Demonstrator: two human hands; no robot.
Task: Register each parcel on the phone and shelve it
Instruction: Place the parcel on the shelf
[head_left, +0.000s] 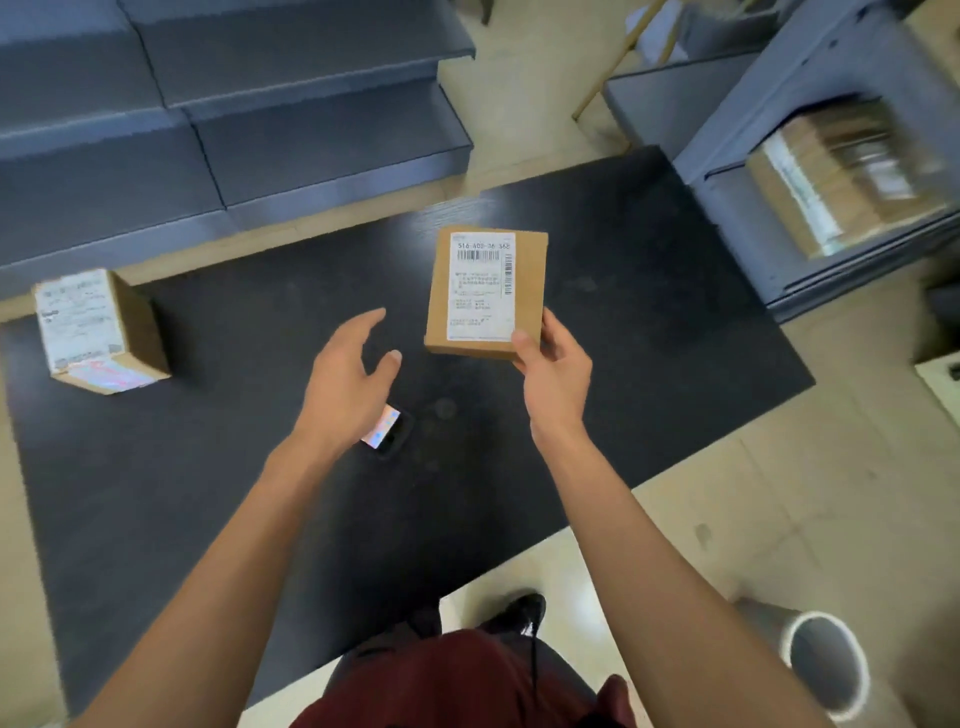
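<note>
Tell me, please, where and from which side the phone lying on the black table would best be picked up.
The phone lies flat on the black table, mostly hidden under the open left hand. Being thin and flat, it is probably best pinched across its two long edges, coming straight down from above with that hand, since the right hand is holding the small parcel.

Head view looks steeply down (close) over table (675, 291).

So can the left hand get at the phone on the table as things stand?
Probably yes. The left hand is open and holds nothing, hovering just above the phone, which lies flat on the black table with nothing on top. The right hand holds the parcel off to the side.
</note>
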